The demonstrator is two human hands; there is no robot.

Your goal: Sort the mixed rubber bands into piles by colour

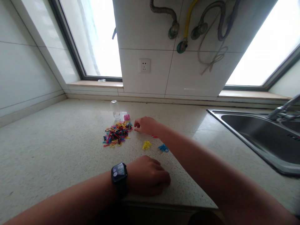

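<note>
A mixed heap of small multicoloured elastic hair bands (118, 133) lies on the speckled counter. My right hand (146, 125) hovers at the heap's right edge, thumb and fingertips curled together in a pinch. Anything between those fingertips is too small to make out. Below it sit a little yellow cluster of bands (147, 145) and a blue cluster (163, 148); some red bands (154, 136) peek out beneath my right wrist. My left hand (148, 175), with a dark watch (119, 172) at the wrist, rests near the front edge, fingers folded under and nothing showing in them.
Behind the heap stand a clear plastic jar (115, 110) and a pink lid-like piece (127, 117). A steel sink (257, 134) with a faucet (284, 109) is on the right. The tiled wall (145, 84) has a socket (144, 65), hoses and pipe valves.
</note>
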